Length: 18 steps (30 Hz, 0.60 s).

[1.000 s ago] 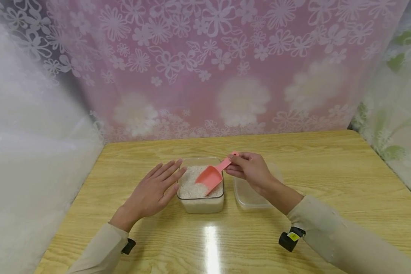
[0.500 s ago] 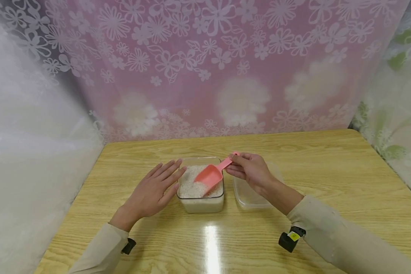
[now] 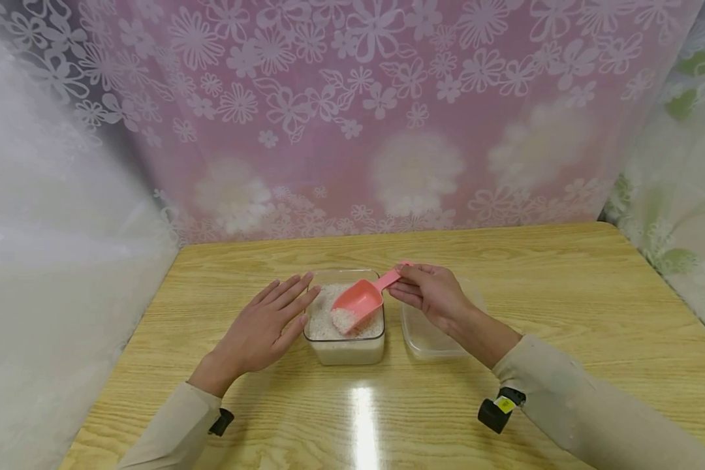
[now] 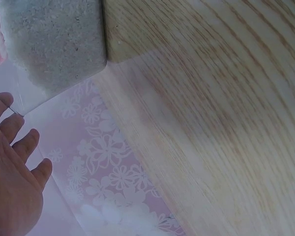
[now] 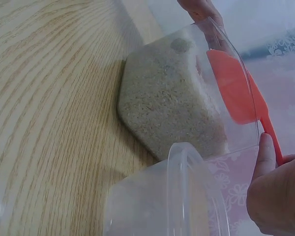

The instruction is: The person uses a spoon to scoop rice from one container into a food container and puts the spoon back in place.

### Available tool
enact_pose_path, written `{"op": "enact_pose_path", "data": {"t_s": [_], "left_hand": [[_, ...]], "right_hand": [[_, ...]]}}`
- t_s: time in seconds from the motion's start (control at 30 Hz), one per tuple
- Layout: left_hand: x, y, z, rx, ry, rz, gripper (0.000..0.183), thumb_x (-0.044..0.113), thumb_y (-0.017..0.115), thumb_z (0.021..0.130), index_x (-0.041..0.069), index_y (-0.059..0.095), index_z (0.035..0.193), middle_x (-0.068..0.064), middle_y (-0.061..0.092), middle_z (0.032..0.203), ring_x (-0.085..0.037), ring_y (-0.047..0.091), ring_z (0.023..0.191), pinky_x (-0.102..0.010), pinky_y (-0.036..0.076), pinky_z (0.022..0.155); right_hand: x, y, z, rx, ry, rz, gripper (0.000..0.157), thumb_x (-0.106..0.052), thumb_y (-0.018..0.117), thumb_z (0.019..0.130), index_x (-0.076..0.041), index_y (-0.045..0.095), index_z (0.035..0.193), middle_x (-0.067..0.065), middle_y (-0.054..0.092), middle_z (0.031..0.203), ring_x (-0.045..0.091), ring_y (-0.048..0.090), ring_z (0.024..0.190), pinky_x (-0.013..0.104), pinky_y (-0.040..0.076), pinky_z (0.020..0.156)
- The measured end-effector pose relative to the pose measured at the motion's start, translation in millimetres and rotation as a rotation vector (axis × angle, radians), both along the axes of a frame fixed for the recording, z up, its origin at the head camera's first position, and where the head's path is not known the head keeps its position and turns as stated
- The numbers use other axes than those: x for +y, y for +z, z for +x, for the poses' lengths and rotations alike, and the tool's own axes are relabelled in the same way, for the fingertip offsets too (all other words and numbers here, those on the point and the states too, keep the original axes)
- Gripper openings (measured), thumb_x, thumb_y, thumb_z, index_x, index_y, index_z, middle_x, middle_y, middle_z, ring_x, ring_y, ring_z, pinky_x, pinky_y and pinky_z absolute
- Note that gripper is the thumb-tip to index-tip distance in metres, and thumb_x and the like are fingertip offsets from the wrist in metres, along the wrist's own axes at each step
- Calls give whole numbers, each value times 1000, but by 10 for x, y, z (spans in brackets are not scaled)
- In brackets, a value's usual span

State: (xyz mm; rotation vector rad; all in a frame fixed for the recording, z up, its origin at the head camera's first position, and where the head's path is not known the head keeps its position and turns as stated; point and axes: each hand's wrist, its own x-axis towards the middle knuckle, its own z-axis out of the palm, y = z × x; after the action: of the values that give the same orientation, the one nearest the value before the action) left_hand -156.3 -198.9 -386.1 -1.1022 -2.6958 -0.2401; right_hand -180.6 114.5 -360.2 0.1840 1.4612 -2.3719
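A clear square container (image 3: 349, 353) filled with rice (image 3: 323, 324) stands on the table. My right hand (image 3: 437, 297) grips the handle of a pink scoop (image 3: 361, 301) whose bowl, with some rice at its front, is over the rice inside the container's rim. In the right wrist view the scoop (image 5: 236, 91) shows through the container's clear wall, above the rice. My left hand (image 3: 264, 326) lies with straight fingers at the container's left rim; in the left wrist view its fingertips touch or nearly touch the rim.
A translucent plastic container (image 3: 431, 336) stands just right of the rice container, partly under my right forearm. The wooden table (image 3: 270, 418) ends at a pink floral curtain (image 3: 352, 117) behind, with pale sheets on both sides.
The scoop has come up slightly out of the rice and levelled, moving a little left at its tip, with rice now heaped in its front. The left hand stays put.
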Motion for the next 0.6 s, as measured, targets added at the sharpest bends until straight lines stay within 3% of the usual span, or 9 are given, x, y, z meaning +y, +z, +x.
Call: {"op": "enact_pose_path", "data": {"t_s": [0.27, 0.6], "left_hand": [[4, -1, -6, 7, -5, 11, 52, 34, 41, 103, 19, 30, 152, -2, 20, 157, -21, 19, 143, -43, 15, 115], [-4, 4, -2, 20, -12, 8, 51, 38, 33, 104, 19, 31, 152, -2, 22, 157, -21, 20, 143, -43, 15, 116]], "right_hand": [[17, 14, -8, 14, 18, -19, 27, -7, 49, 100, 10, 48, 121, 10, 70, 82, 16, 70, 77, 27, 54, 80], [35, 68, -8, -6, 7, -46, 30, -7, 48, 101, 11, 46, 125, 11, 71, 83, 16, 70, 78, 26, 54, 80]]}}
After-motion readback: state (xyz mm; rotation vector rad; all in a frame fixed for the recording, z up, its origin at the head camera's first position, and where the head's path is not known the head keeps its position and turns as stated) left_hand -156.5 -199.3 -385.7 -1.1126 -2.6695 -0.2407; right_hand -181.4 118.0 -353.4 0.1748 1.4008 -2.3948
